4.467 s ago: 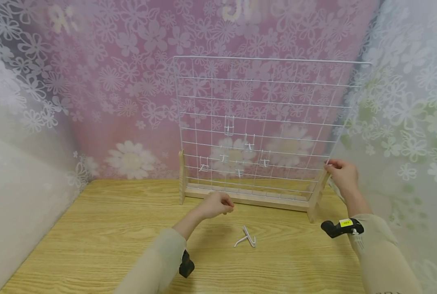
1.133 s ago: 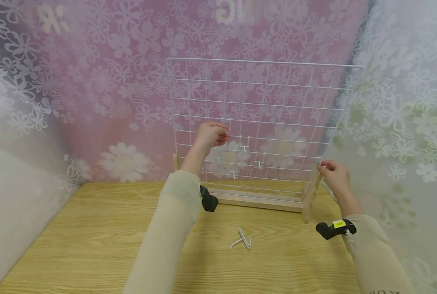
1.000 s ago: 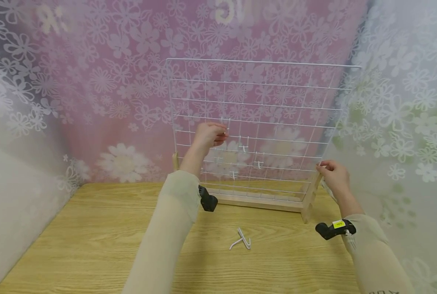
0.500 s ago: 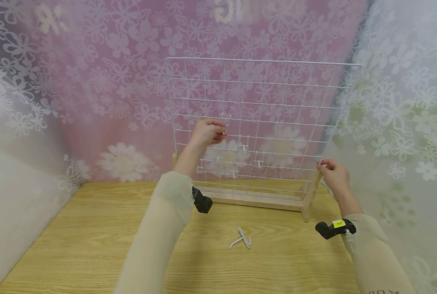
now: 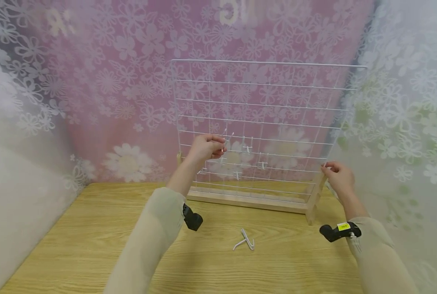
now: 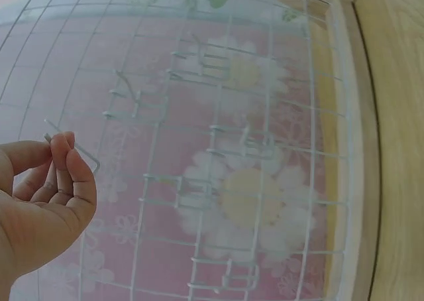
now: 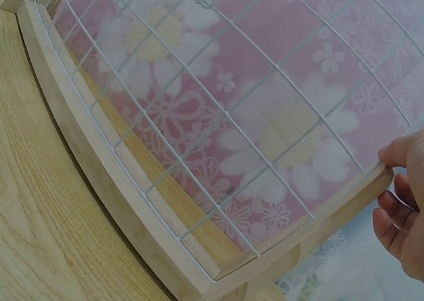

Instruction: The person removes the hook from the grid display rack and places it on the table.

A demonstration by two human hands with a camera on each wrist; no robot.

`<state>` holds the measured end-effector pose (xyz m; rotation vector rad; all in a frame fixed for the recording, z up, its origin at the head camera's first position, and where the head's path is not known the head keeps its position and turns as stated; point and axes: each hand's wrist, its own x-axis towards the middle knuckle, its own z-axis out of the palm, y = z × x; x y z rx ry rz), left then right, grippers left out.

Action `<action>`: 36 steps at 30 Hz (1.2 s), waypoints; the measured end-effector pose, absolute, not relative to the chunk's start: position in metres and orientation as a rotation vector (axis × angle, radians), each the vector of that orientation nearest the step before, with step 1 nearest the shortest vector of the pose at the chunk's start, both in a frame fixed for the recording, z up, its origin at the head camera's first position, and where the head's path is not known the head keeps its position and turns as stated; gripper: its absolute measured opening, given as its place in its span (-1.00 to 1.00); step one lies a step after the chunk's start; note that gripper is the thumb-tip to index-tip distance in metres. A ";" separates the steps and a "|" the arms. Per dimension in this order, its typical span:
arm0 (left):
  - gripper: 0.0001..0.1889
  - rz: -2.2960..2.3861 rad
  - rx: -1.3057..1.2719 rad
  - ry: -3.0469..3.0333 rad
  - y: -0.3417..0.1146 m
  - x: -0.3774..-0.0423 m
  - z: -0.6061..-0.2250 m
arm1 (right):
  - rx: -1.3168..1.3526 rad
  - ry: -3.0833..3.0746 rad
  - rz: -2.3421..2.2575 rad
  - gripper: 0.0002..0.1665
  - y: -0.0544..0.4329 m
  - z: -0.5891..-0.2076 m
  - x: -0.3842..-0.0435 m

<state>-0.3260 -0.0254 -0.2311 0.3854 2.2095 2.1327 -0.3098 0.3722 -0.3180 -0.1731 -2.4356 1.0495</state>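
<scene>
One white hook (image 6: 97,163) sat pinched in the left hand (image 5: 206,148), in front of the wire grid (image 5: 270,63), whose wooden post (image 5: 315,195) the right hand (image 5: 340,176) gripped, a brace probably best kept firm.

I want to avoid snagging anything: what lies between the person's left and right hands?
In the head view, the white wire grid stretches between the left hand and the right hand, with hooks hung on it there.
</scene>
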 end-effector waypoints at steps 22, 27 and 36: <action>-0.85 1.689 0.654 2.343 -0.041 -0.296 -0.297 | -0.195 -2.419 1.058 -0.60 0.371 -0.318 -0.309; -0.83 1.672 0.707 2.273 -0.041 -0.284 -0.310 | -0.213 -2.405 1.097 -0.61 0.372 -0.317 -0.307; -0.83 1.642 0.776 2.242 -0.050 -0.277 -0.342 | -0.191 -2.415 1.104 -0.60 0.372 -0.318 -0.310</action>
